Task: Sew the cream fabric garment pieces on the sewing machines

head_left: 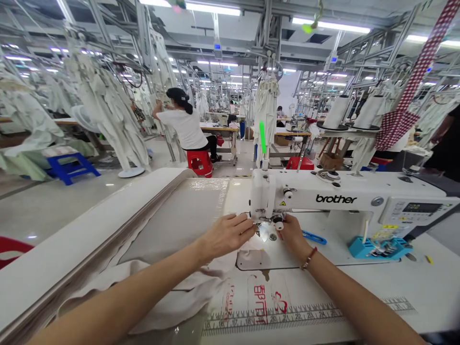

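Observation:
A white Brother sewing machine (345,191) stands in front of me, its lamp lighting the needle area. My left hand (230,234) is at the left of the needle, fingers bent and pressed together; whatever is between the fingertips is too small to make out. On the other side of the needle, my right hand (293,235) reaches up under the machine head beside a round knob (278,220). Its fingers look closed, and their tips are partly hidden by the head. Light beige fabric (168,225) lies left of the machine, loosely folded near my left forearm.
Blue thread snips (314,237) lie under the machine arm. A turquoise holder (381,249) with bobbins sits at the right. A printed ruler (273,316) runs along the front edge. Ahead, a person (183,124) sits on a red stool (200,163) among hanging garments.

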Demonstrator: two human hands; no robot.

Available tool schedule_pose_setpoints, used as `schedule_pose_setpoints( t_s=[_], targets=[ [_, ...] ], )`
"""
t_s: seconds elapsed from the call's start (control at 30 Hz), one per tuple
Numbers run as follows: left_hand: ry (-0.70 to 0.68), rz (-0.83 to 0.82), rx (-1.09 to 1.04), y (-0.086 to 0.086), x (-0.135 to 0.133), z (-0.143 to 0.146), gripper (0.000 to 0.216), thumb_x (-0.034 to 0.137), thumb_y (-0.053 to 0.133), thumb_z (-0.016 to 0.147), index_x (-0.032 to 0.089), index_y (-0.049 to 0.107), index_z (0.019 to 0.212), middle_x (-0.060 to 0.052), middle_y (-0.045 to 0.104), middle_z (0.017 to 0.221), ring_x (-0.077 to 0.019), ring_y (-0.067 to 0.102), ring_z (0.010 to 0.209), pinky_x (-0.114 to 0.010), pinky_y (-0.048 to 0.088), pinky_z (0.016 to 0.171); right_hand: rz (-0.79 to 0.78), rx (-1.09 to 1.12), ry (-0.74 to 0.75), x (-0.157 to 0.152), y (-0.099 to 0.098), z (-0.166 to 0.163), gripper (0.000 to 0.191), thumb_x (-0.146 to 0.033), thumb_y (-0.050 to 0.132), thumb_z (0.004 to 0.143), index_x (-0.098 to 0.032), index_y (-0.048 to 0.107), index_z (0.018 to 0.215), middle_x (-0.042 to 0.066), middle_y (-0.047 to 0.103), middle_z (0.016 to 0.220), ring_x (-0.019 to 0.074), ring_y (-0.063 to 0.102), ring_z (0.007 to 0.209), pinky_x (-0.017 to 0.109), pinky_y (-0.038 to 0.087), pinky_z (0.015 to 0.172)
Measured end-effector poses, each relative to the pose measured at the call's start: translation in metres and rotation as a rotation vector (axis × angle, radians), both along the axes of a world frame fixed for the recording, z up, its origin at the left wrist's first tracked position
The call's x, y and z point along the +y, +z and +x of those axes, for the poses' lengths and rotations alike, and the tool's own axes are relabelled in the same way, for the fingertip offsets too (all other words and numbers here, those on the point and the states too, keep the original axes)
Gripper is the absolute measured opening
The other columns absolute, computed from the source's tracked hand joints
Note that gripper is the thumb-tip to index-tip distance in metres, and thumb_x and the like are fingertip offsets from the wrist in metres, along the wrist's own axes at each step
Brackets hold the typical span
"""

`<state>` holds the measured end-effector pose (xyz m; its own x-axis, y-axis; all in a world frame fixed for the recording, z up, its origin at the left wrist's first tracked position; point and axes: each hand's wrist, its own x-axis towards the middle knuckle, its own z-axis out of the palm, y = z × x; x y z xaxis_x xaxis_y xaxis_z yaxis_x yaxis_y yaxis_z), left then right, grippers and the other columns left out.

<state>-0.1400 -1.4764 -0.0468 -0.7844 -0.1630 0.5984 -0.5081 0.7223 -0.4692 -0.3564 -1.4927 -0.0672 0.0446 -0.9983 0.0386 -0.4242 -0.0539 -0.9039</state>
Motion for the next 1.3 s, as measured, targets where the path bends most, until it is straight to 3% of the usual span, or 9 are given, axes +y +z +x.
schedule_pose_setpoints(
  t_s=[0.17,0.3,0.47,0.6,0.77,0.87,1.0,1.2,1.3],
  targets=[
    [-0.004,0.026,0.011,0.001,0.01,0.005,0.021,0.005,0.044,0.097,0.013,0.062,0.106,-0.005,0.071,0.094,-0.0161,0.062,0.084,-0.027,0.046,0.065,0.041,0.041,0.157,0.027,0.013,0.003,0.019,-0.024,0.07,0.079,-0.018,0.059,0.065,-0.005,0.057,0.062,0.0111,0.052,0.057,0.025,0.044,0.059],
    [-0.163,0.199,-0.01,-0.01,0.033,-0.011,0.032,0.007,0.04,0.099,0.016,0.057,0.125,-0.003,0.07,0.12,-0.0141,0.059,0.116,-0.03,0.044,0.102,0.117,0.087,0.331,0.101,0.017,-0.015,0.017,-0.023,0.055,0.07,-0.021,0.057,0.053,-0.004,0.052,0.054,0.013,0.045,0.056,0.026,0.034,0.056],
    [-0.32,0.404,0.002,-0.022,0.048,-0.035,0.02,0.022,0.051,0.1,0.02,0.065,0.086,0.006,0.071,0.073,-0.0107,0.064,0.072,-0.035,0.034,0.115,0.193,0.222,0.323,0.162,0.005,-0.057,0.021,-0.028,0.051,0.077,-0.021,0.057,0.059,-0.005,0.045,0.053,0.0117,0.04,0.054,0.024,0.029,0.051],
    [-0.299,0.476,0.05,-0.018,0.052,-0.039,0.018,0.02,0.051,0.099,0.021,0.064,0.086,0.005,0.069,0.072,-0.01,0.063,0.071,-0.032,0.039,0.11,-0.172,0.605,0.132,0.13,0.01,-0.102,0.03,-0.034,0.052,0.087,-0.023,0.066,0.063,-0.002,0.064,0.058,0.0165,0.062,0.055,0.023,0.047,0.051],
    [-0.211,0.407,-0.12,-0.014,0.068,-0.055,0.017,0.007,0.049,0.094,0.017,0.058,0.085,0.002,0.063,0.07,-0.0137,0.058,0.065,-0.032,0.051,0.086,-0.347,0.787,-0.113,0.065,0.005,-0.112,0.037,-0.021,0.044,0.094,-0.012,0.063,0.124,0.021,0.057,0.138,0.0355,0.059,0.122,0.053,0.049,0.1],
    [-0.188,0.398,-0.186,-0.017,0.085,-0.065,0.015,0.007,0.049,0.093,0.016,0.055,0.083,0.0,0.06,0.071,-0.0151,0.055,0.06,-0.028,0.046,0.054,-0.341,0.819,-0.05,0.059,-0.011,-0.102,0.037,-0.008,0.046,0.089,-0.01,0.065,0.12,0.022,0.062,0.133,0.034,0.058,0.125,0.051,0.048,0.103],
    [-0.207,0.412,-0.222,-0.021,0.109,-0.071,0.008,0.008,0.053,0.091,0.014,0.055,0.088,-0.001,0.06,0.073,-0.0153,0.055,0.062,-0.029,0.041,0.049,-0.314,0.77,-0.065,0.077,-0.017,-0.111,0.039,0.001,0.04,0.079,-0.013,0.068,0.101,0.022,0.07,0.117,0.0356,0.067,0.109,0.05,0.054,0.089],
    [-0.321,0.443,-0.121,-0.018,0.13,-0.082,0.004,0.011,0.053,0.091,0.012,0.057,0.092,-0.001,0.059,0.071,-0.0139,0.054,0.059,-0.027,0.035,0.04,-0.238,0.433,-0.078,0.084,0.009,-0.107,0.031,-0.032,0.029,0.096,-0.02,0.057,0.09,0.004,0.066,0.073,0.0193,0.065,0.067,0.03,0.051,0.063],
    [-0.31,0.417,-0.115,-0.019,0.132,-0.09,0.003,0.011,0.056,0.088,0.012,0.057,0.091,-0.001,0.058,0.07,-0.0136,0.055,0.058,-0.026,0.033,0.039,-0.159,0.3,0.023,0.081,0.014,-0.064,0.033,-0.052,0.052,0.085,-0.02,0.06,0.088,-0.002,0.058,0.063,0.0168,0.057,0.059,0.026,0.044,0.053]
  ],
)
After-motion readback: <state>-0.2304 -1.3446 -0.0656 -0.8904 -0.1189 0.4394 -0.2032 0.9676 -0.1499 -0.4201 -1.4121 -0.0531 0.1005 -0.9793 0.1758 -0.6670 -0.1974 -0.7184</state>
